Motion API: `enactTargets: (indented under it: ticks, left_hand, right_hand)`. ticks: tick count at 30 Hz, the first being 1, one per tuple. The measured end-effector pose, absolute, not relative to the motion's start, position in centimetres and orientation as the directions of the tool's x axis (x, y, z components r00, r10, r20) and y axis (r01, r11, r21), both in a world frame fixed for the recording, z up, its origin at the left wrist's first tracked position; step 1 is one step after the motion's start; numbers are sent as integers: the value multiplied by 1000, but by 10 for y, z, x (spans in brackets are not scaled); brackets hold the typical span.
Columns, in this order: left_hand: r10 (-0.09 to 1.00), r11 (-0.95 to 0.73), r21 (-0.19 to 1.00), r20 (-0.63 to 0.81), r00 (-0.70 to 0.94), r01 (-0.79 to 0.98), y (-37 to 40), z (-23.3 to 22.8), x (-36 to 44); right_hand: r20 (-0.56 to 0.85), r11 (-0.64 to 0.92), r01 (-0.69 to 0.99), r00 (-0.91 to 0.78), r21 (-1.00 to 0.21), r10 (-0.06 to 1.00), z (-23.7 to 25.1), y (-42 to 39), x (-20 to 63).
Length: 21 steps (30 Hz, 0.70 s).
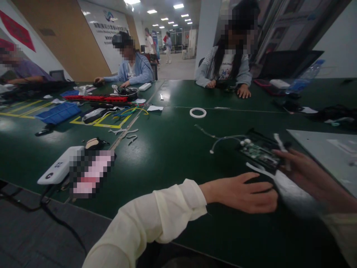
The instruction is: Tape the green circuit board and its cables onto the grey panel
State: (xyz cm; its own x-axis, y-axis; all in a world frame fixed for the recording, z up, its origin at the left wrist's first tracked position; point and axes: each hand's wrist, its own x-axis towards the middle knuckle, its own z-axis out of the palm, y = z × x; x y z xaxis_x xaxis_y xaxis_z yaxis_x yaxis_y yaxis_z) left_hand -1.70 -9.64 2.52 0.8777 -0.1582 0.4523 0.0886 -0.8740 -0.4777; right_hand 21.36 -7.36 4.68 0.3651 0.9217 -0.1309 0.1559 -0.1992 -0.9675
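Observation:
My right hand [297, 163], partly blurred, grips the near right edge of a green circuit board [258, 154] in a dark frame. A thin cable [227, 138] with a white connector trails from the board to the left over the table. Just below the board, my left hand [245, 191] is palm down with thumb and fingers apart; I see nothing held in it. A blurred whitish sheet or bag [295, 195] lies between the hands and under my right wrist. Pale strips [259, 169] show along the board's near side.
The dark green table [167, 156] carries a white tape ring [198, 112], a white power bank [61, 165], a blurred-out phone shape [93, 175], a computer mouse [96, 143], a blue tray [58, 112] and a small wrench [161, 97]. A grey panel [320, 149] lies right. Several people sit opposite.

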Motion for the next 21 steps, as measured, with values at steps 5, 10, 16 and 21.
enactTargets:
  ticks: [5,10,16,21]
  left_hand:
    - [-251,-787,-608,474,844,108,-97,21,-16]
    - [-50,-824,-527,435,899,209,-100,30,-16]
    - [146,-877,-362,425,893,315,-101,32,-13]
    - [231,-904,-255,381,895,342,-99,27,-9]
  right_hand:
    - [-286,-291,77,76,-954,955,30,-59,154]
    - [-253,-244,154,-44,-958,966,17,-52,146]
    - [-254,-267,136,103,-954,962,8,-52,159]
    - [-119,-121,128,20,-984,993,1,-59,158]
